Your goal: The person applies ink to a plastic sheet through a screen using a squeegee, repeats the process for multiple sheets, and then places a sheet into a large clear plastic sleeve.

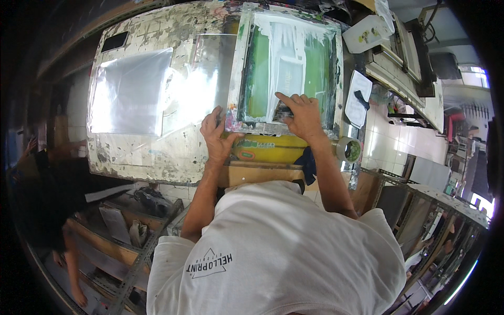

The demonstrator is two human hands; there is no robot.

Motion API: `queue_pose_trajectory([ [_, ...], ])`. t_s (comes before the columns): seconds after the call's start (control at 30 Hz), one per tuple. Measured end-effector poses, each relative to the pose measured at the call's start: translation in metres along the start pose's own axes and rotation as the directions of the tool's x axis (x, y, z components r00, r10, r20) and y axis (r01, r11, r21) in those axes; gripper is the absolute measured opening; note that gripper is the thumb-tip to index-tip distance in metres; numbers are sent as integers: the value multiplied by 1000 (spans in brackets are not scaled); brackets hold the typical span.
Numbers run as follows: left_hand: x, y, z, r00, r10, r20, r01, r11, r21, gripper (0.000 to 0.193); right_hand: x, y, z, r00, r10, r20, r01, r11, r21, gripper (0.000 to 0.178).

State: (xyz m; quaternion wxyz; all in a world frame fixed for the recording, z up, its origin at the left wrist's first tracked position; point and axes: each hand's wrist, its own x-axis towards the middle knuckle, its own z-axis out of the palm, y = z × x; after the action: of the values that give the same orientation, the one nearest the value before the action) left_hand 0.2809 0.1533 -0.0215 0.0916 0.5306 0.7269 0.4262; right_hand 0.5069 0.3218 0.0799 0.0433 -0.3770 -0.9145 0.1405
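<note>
A screen-printing frame [339, 68] with green mesh lies on the worktable. White ink is smeared down the middle and along the far end of the mesh. My left hand [214, 135] is at the frame's near left corner, fingers along its left side and thumb by its near edge. Over the near part of the mesh is my right hand [303, 114], its index finger stretched out and thumb apart. Next to that hand a small dark patch [284, 111] shows; what it is cannot be made out. A yellow board [278, 148] lies below the frame's near edge.
Clear plastic sheets [131, 92] and a dark phone [115, 41] lie on the stained table [113, 152] at left. At right are a tape roll [348, 149], a white pad [359, 100] and a white container [367, 34]. Another person [47, 194] is at far left.
</note>
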Motion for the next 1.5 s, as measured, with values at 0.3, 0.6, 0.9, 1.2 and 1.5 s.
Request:
queue_pose_trajectory([
  [0.3,-2,8,-7,1000,-7,29,5,997,75,72,86,65,21,954,42,-297,-43,999,2,69],
  [0.6,-3,8,-6,999,26,-27,-25,998,65,74,158,106,-5,933,-27,-359,72,991,112,45],
  [0.9,-3,20,-5,996,-22,-91,14,996,-84,67,68,40,-4,954,-12,-299,57,988,143,39],
  [1.2,43,91,-32,948,-161,-273,87,961,-264,66,-12,-39,-105,869,-150,-472,201,978,60,48],
  [1.5,77,75,-41,878,-197,-436,206,978,-26,48,61,-24,-195,749,-150,-646,226,973,36,39],
])
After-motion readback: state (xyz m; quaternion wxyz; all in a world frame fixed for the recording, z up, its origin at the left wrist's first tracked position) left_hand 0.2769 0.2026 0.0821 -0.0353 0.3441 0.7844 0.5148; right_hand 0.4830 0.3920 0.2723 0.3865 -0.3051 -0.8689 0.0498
